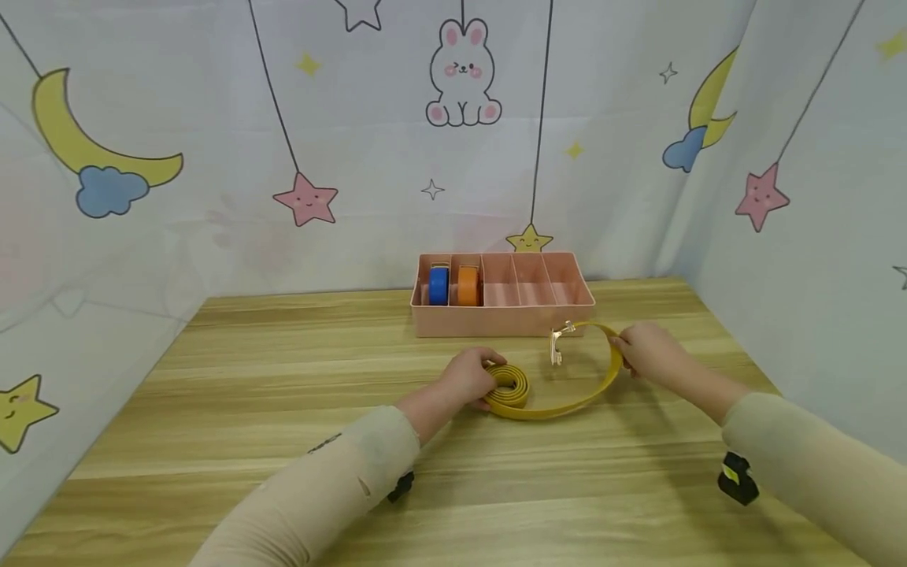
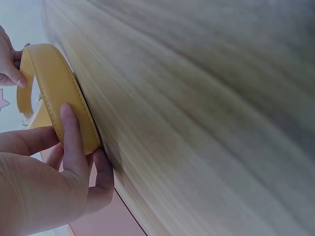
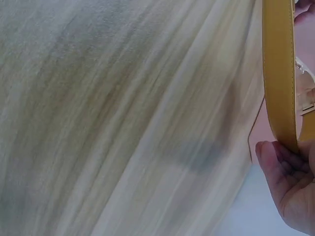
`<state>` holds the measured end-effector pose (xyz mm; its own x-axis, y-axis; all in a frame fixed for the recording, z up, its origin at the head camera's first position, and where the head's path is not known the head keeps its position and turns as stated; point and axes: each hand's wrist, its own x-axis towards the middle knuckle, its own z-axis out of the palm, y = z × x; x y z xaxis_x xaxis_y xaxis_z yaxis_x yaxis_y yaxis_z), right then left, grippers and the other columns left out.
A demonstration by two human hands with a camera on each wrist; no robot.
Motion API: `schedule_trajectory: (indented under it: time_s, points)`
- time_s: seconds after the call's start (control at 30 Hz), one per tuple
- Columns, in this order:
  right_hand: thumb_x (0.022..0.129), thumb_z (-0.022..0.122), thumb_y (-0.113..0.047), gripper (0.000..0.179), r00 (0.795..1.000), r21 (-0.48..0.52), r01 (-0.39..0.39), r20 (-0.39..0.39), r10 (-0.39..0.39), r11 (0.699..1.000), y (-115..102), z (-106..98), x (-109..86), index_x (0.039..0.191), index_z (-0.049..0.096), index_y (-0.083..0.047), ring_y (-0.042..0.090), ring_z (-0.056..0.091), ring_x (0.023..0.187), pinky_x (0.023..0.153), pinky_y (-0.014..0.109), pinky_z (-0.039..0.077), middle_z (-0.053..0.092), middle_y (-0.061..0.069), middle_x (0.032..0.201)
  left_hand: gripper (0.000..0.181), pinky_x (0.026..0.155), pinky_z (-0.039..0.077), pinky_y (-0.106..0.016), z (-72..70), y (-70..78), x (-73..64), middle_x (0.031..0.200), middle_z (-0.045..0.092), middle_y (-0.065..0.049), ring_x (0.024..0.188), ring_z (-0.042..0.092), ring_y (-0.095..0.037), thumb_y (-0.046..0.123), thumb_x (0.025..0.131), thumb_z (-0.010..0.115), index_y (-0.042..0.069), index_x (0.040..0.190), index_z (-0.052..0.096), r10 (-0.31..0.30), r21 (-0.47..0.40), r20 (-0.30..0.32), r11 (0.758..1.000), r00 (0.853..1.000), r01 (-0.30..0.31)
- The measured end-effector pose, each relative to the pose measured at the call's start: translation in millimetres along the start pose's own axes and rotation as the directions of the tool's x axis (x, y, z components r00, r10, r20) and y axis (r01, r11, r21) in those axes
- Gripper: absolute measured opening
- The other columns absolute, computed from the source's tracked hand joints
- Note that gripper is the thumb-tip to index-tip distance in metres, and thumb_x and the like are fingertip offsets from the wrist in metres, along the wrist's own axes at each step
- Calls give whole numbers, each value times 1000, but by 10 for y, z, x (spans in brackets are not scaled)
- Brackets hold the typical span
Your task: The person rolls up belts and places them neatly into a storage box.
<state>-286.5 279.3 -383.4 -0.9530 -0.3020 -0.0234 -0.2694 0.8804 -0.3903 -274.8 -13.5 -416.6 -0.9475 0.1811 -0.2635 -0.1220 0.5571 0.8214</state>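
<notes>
A yellow belt (image 1: 553,413) stands on edge on the wooden table, partly wound into a coil on its left side. My left hand (image 1: 468,376) holds that coil, with fingers and thumb around it; the left wrist view shows stitching along the belt (image 2: 51,73). Toward the right, the unwound length curves up to my right hand (image 1: 648,349), which pinches the strap between thumb and fingers. Past this grip the strap bends back leftward to a gold-coloured metal buckle (image 1: 556,346), hanging in front of the box. In the right wrist view the buckle (image 3: 307,101) is partly cut off.
Behind the hands sits a pink divided box (image 1: 496,321). A blue roll (image 1: 438,285) and an orange roll (image 1: 468,285) stand in its two left compartments. A patterned white curtain (image 1: 383,142) encloses the back and sides of the table (image 1: 283,378).
</notes>
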Motion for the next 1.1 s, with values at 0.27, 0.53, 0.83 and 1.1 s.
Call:
schedule_trajectory:
  time_s: [0.27,0.53,0.83,1.1]
  points:
    - [101,43,-9,43,1000,-56,14,9,-13,998,130,80,-36,62,59,-2,10,39,40,44,28,38,46,-2,47,44,49,54,-30,2,26,-24,128,55,-13,50,57,-18,-10,83,59,13,119,67,-15,-8,1,1000,1000,15]
    - [97,49,-15,36,999,-210,-51,-12,49,976,145,113,-31,64,57,-5,20,46,54,53,36,42,51,5,61,44,48,54,-30,12,-3,-9,110,59,-15,55,59,-19,-11,83,59,13,119,67,20,16,-1,1000,1000,-20]
    - [89,70,-33,36,976,-408,94,-140,-164,908,-326,163,-42,61,56,-15,16,48,53,46,35,40,49,-2,59,44,47,54,-30,4,-17,-19,106,58,-14,53,59,-20,-10,83,60,15,119,67,7,25,-7,1000,1000,-7]
    - [74,80,-49,34,765,-394,580,-37,-643,713,-652,495,-190,63,62,-22,11,49,63,64,32,41,44,-12,68,44,47,54,-31,4,-6,-12,103,58,-13,54,60,-21,-10,82,60,14,118,68,18,32,-8,999,1000,-18]
